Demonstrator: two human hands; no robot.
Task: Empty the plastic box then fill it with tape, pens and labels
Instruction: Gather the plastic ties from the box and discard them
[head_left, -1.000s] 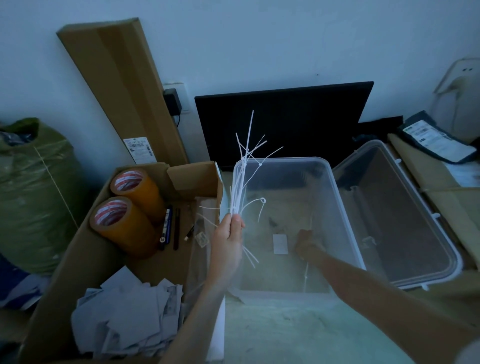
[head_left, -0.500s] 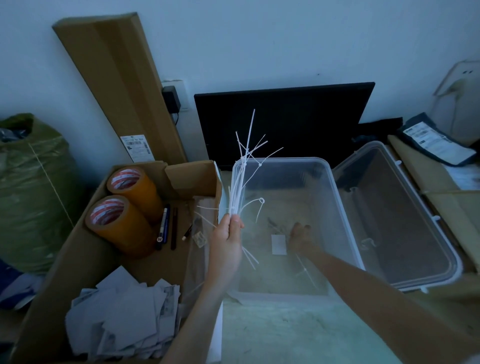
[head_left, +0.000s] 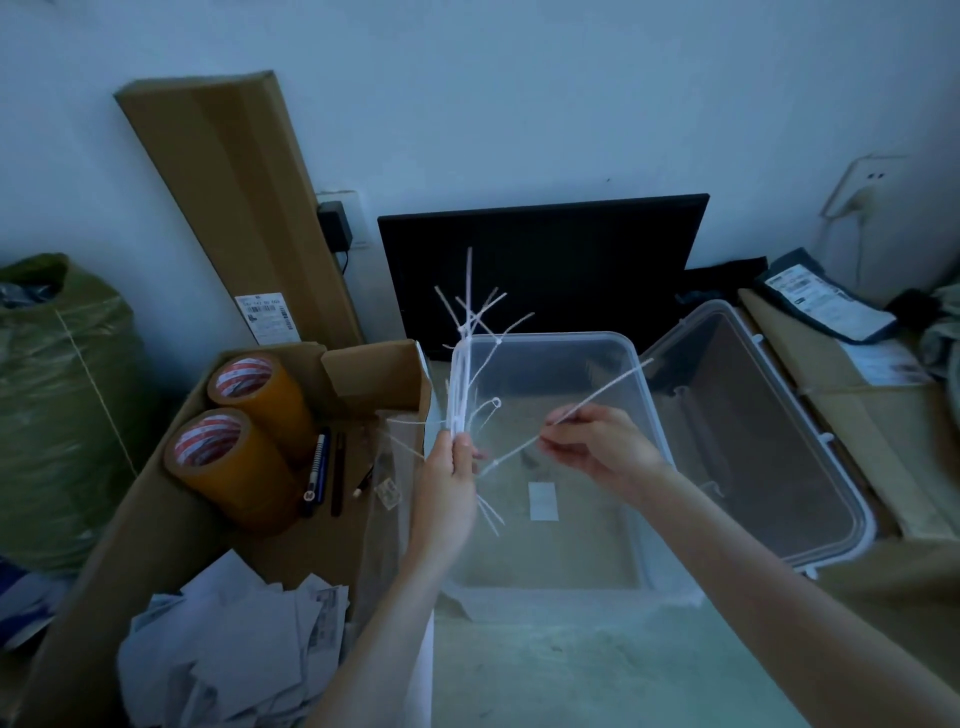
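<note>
Head view, left to right. A green sack (head_left: 57, 410) stands at the far left. Beside it, an open cardboard box (head_left: 156, 525) holds two rolls of brown tape (head_left: 234, 457), stacked on their sides against its left wall. Just right of the rolls lie two pens (head_left: 326, 470), side by side and parallel. A heap of crumpled paper labels (head_left: 234, 649) fills the near end of the same box. A long flat carton (head_left: 244, 208) leans against the wall behind the box.

The left hand (head_left: 449, 467) is raised over the gap between the cardboard box and the plastic box (head_left: 644, 395). Its grip is closed around the lower part of a bundle of white cable ties (head_left: 462, 379); the ties stand roughly upright and fan out above and below the fist.

The plastic box is clear and sits open on the counter (head_left: 545, 670). A small white slip (head_left: 543, 500) lies flat on its bottom; some small dark items beside the slip are too dim to identify.

The right hand (head_left: 602, 447) is held above the plastic box. Its grip is a pinch between thumb and fingertips on a single cable tie (head_left: 597, 395), which runs diagonally from lower left to upper right. The lower end of this tie points toward the bundle.

A black monitor (head_left: 545, 260) leans against the wall behind the plastic box. The clear lid (head_left: 810, 441) lies just right of the plastic box, with its near edge lower. A dark parcel with a printed label (head_left: 821, 301) lies at the far right.
</note>
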